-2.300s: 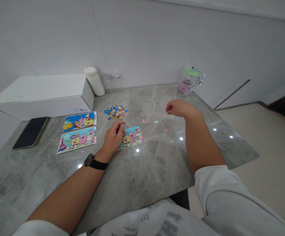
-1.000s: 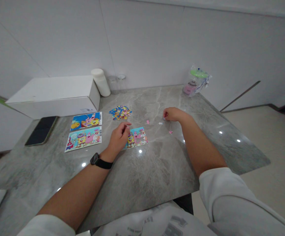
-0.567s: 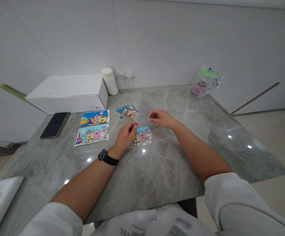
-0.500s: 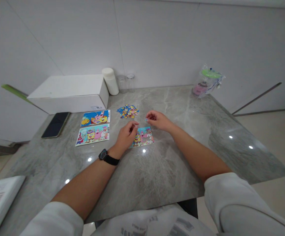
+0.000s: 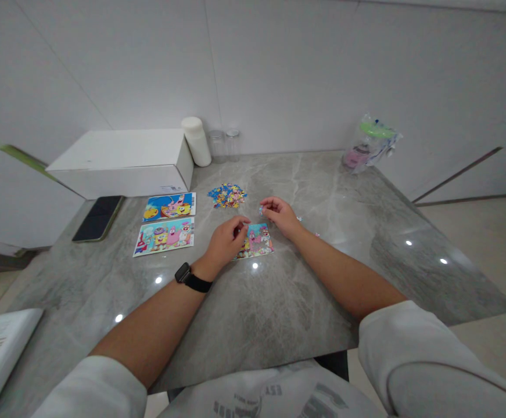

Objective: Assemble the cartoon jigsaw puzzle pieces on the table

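At the middle of the table [image 5: 287,307]: one puzzle [image 5: 259,241], lying flat, partly assembled, cartoon figures in pink, yellow and blue, a grey gap showing in its right part. Left hand [image 5: 226,241], over the puzzle's left part, fingers curled; whether it grips anything cannot be told. Watch [image 5: 183,273], black, on the left wrist. Right hand [image 5: 281,217], just beyond the puzzle's far right corner, thumb and fingers pinching one small piece [image 5: 261,211], bluish. Two loose pieces [image 5: 299,219], by the right wrist and forearm, partly hidden.

Beyond the left hand: one pile [image 5: 227,196] of pieces, multicoloured. Left of the pile: two picture cards, a blue far card [image 5: 169,207] and a paler near card [image 5: 164,236], just beside each other. Phone [image 5: 99,218], dark screen up, left of the cards. Behind these: white box [image 5: 122,157]; white bottle [image 5: 196,142], beside its right end; two clear jars [image 5: 232,146], near the wall [image 5: 287,75]. Far right: bagged cup [image 5: 363,145], green at top, pink below. Near left corner: white packet [image 5: 6,345], cut by the frame.
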Demonstrator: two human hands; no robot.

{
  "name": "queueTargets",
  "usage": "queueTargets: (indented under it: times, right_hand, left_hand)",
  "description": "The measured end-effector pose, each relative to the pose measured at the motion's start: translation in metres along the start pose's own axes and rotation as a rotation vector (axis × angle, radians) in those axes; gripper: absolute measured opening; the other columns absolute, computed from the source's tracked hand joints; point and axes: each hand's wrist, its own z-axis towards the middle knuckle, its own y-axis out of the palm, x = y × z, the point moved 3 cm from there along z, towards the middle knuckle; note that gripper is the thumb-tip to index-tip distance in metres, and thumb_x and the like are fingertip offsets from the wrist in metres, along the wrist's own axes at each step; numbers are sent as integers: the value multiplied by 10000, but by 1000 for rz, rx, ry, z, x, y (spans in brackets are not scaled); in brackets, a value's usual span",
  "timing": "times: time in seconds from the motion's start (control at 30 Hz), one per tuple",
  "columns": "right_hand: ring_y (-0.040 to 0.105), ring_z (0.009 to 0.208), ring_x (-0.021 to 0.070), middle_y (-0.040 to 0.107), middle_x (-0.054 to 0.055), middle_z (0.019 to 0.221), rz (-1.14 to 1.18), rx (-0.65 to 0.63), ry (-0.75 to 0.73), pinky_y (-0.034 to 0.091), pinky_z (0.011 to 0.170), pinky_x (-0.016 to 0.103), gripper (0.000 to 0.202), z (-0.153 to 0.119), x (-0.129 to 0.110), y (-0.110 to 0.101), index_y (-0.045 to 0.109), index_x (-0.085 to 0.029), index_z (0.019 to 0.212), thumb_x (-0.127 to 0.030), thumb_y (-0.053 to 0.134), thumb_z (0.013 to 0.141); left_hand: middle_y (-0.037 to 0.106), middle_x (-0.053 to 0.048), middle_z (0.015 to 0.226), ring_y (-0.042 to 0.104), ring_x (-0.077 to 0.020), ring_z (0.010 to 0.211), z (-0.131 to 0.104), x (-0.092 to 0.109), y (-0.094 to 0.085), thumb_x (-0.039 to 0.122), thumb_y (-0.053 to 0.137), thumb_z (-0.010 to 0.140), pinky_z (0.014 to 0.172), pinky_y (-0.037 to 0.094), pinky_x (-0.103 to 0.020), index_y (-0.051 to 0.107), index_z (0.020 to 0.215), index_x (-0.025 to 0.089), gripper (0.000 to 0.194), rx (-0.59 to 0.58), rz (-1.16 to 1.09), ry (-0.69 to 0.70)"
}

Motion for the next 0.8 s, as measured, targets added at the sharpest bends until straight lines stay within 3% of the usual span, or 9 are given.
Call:
queueTargets:
  times: [0.27, 0.57, 0.8]
  right_hand:
    - [505, 680, 137, 579, -36, 757, -45, -26, -1, 400, 652, 279, 288, 1, 3, -4, 631, -237, 860, -419, 755, 674]
    - [452, 594, 126, 536, -56, 674, 21, 74, 28, 371, 570, 261, 309, 2, -4, -11, 615, -248, 854, -446, 730, 647]
    - [547, 681, 145, 626, -26, 750, -203, -3, -76, 449, 664, 282, 269, -15, -16, -17, 642, -232, 869, -469, 691, 749]
  left_hand:
    - [724, -22, 901, 646, -181, 798, -1, 4, -1, 311, 535, 984, 768, 491, -313, 709, 1117, 223, 236, -7, 30, 22]
    - [741, -31, 916, 647, -191, 816, -1, 7, 2, 305, 545, 978, 785, 497, -325, 733, 1046, 222, 216, -53, 63, 76]
    - [752, -56, 943, 673, -219, 881, -2, 11, 4, 281, 556, 979, 855, 515, -362, 738, 1053, 223, 205, -68, 131, 150]
